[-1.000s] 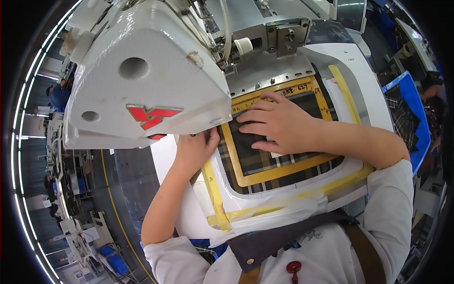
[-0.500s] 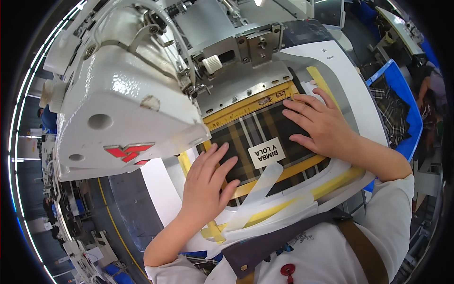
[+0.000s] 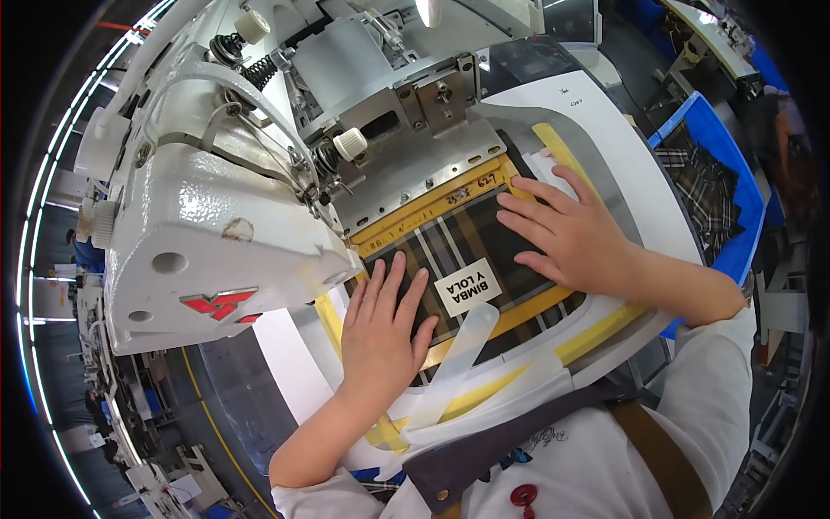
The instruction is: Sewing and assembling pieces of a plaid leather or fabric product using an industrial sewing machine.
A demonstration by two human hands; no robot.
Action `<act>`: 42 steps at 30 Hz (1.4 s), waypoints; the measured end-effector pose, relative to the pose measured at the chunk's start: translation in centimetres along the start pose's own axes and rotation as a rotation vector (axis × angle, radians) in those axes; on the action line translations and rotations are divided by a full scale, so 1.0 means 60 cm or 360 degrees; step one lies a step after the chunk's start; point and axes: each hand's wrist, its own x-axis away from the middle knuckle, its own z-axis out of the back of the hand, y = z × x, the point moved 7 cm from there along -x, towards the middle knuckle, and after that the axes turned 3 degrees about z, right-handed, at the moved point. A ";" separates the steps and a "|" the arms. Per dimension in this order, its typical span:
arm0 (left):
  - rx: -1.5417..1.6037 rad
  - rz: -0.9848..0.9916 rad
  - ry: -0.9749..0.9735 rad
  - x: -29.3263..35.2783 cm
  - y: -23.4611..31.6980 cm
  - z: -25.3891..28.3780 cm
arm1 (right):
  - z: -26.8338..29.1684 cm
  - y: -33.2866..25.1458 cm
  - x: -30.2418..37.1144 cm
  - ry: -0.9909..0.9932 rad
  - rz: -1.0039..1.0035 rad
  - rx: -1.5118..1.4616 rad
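Observation:
Dark plaid fabric (image 3: 432, 259) lies in a yellow clamp frame (image 3: 424, 208) beneath the head of a white sewing machine (image 3: 233, 251). On the fabric sits a cream label (image 3: 468, 286) with dark lettering. A translucent strip (image 3: 454, 368) reaches from the label's near edge toward my body. My left hand (image 3: 383, 324) rests flat on the fabric's left side, fingers stretched out. On the right, my right hand (image 3: 562, 229) lies with spread fingers on the fabric and the frame's right end. Neither hand grips anything.
A white template sheet with yellow tape (image 3: 596, 337) surrounds the frame. The machine's metal clamp plate (image 3: 424, 177) stands just beyond it. At the right, a blue bin (image 3: 735, 233) holds more plaid fabric (image 3: 699, 195). A person's arm is dimly visible at the far right.
The view has shifted slightly, so the machine and frame appear further left. My left fingers are straighter and closer together, reaching further up the fabric. My right hand stays spread on the fabric.

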 end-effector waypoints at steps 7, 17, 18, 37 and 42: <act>0.0051 -0.0099 0.0008 -0.037 0.020 -0.004 | -0.008 0.007 0.003 0.0016 -0.0035 -0.0044; 0.0106 -0.0134 -0.0052 -0.030 0.023 -0.003 | -0.009 0.017 0.004 0.0050 -0.0096 -0.0139; 0.0062 -0.0111 -0.0028 -0.016 0.014 0.001 | -0.009 0.018 0.004 0.0031 -0.0114 -0.0132; 0.0167 0.0072 -0.0009 0.031 -0.011 0.004 | -0.011 0.022 0.004 -0.0047 -0.0014 -0.0158; 0.0515 -0.0321 -0.0400 0.075 0.066 -0.007 | -0.020 0.032 0.010 -0.0040 0.0006 -0.0174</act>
